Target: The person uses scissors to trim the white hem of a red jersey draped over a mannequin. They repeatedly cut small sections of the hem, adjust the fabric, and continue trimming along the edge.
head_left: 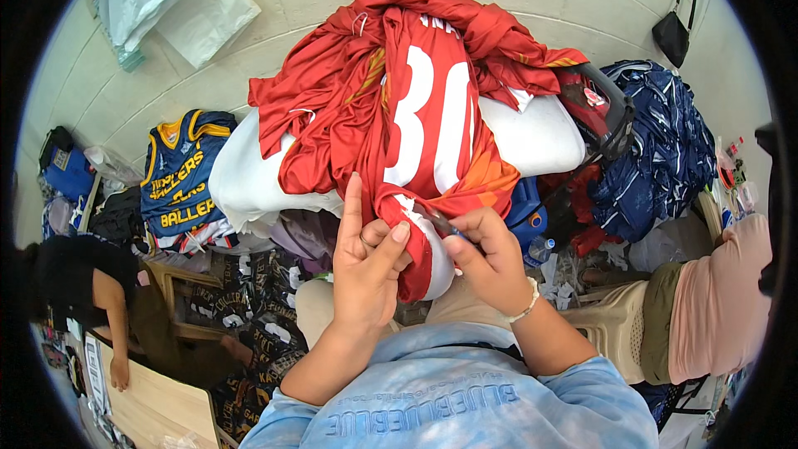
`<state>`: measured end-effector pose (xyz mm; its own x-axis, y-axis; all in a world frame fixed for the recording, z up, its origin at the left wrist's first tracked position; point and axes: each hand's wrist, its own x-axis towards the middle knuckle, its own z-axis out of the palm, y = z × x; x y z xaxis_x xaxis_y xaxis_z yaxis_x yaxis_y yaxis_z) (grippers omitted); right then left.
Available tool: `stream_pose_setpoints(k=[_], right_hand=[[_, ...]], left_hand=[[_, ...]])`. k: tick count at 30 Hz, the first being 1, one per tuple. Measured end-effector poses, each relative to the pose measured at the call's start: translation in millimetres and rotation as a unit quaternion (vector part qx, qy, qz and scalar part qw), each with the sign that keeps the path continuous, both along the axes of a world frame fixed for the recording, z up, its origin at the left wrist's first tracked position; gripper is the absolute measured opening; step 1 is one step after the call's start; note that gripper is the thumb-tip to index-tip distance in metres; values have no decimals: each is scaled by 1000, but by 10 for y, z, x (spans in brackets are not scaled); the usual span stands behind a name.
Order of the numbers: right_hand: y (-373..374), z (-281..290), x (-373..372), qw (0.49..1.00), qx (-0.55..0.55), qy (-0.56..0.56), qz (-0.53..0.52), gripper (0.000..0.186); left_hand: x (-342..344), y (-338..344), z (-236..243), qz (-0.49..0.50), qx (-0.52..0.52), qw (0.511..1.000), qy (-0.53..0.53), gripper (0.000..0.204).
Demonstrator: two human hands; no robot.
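Fingers (391, 237) of the left hand (366, 270) pinch the red jersey (432, 141); the right hand (490, 262) grips small scissors (439, 223); keep cloth taut, snip close.

Red jersey pile (391, 91) blocks ahead; seated person (706, 299) crowds the right.

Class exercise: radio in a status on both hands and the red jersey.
Left hand pinching red jersey hem. Right hand holding small dark tool at the fabric. Nothing between hands.
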<state>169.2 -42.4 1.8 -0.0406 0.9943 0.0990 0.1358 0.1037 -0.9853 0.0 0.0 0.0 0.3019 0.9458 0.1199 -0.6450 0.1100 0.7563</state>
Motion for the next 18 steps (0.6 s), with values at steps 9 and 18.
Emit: stream_pose_setpoints(k=[9, 18], right_hand=[[156, -127, -29, 989, 74, -83, -101, 35], [210, -210, 380, 864, 219, -340, -301, 36]], left_hand=[[-16, 49, 128, -3, 13, 1000, 7, 55], [-459, 136, 249, 71, 55, 995, 40, 26]])
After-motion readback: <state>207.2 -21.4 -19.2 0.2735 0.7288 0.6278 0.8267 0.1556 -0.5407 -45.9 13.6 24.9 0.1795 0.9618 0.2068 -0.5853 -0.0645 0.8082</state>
